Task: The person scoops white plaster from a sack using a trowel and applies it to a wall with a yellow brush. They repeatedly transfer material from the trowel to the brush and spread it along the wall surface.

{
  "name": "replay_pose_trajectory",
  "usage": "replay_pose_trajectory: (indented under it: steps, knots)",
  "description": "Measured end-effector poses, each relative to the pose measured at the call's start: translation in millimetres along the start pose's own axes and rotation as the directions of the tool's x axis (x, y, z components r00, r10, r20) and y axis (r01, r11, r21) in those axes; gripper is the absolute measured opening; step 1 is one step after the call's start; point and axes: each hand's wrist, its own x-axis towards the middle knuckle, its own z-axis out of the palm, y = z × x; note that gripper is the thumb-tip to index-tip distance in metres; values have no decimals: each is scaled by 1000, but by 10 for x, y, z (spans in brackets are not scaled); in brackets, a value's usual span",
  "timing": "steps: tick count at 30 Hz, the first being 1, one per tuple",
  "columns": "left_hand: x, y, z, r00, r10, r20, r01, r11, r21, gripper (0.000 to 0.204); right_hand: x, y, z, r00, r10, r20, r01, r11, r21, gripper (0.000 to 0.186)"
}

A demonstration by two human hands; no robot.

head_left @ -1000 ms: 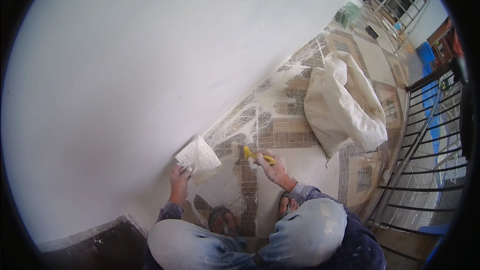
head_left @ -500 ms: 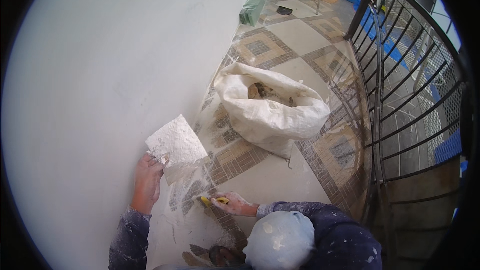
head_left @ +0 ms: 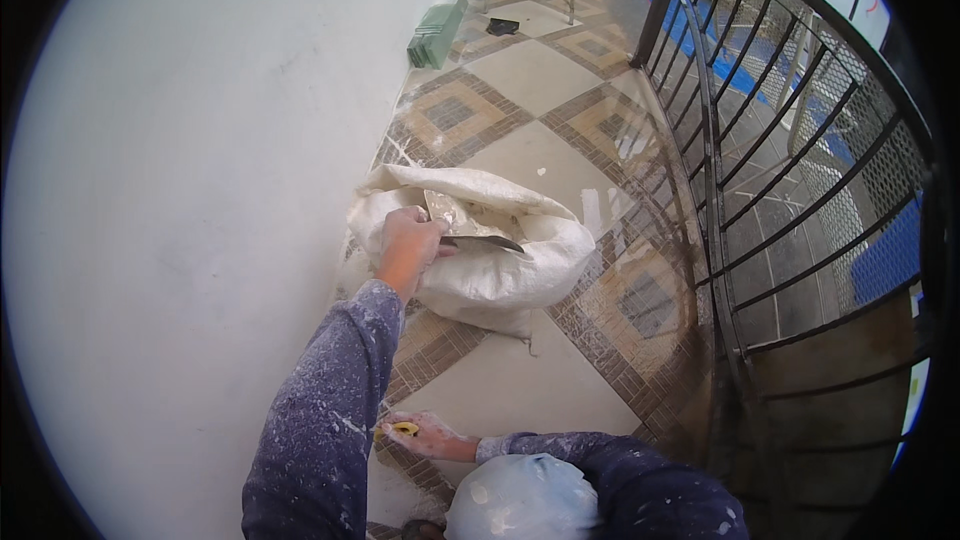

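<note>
My left hand (head_left: 408, 240) is closed on the near edge of a thin, flat plate (head_left: 455, 212), which it holds tilted in the mouth of a white woven sack (head_left: 480, 280). Whitish residue covers the plate's visible face, and part of the plate is hidden inside the sack. Low in the view, my right hand (head_left: 440, 437) is wrapped round a yellow-handled tool (head_left: 404, 428) just above the floor; its working end is hard to make out. White dust and splashes mark both dark blue sleeves.
A plain white wall (head_left: 200, 190) rises along the left. To the right runs a black metal railing (head_left: 715, 160). Green stacked boards (head_left: 437, 30) lean by the wall, with a dark dustpan-like object (head_left: 503, 27) nearby. A rounded pale-blue shape (head_left: 522, 498) covers part of the patterned tiled floor (head_left: 530, 80).
My left hand has moved forward from beside the wall to the sack, tipping the plate into its mouth. The thick white layer seen on the plate has mostly gone. My right hand keeps its grip.
</note>
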Motion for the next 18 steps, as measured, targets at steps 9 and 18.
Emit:
replay_pose_trajectory:
  steps: [9,18]
  knots:
    - [30,172,-197,982,146,-117,-52,815,577,22,15,9,100,998,-67,-4,67,997,34,30]
    - [-496,335,-825,936,302,-180,-142,793,592,20,42,-242,-79,994,-96,-59,87,987,-138,30]
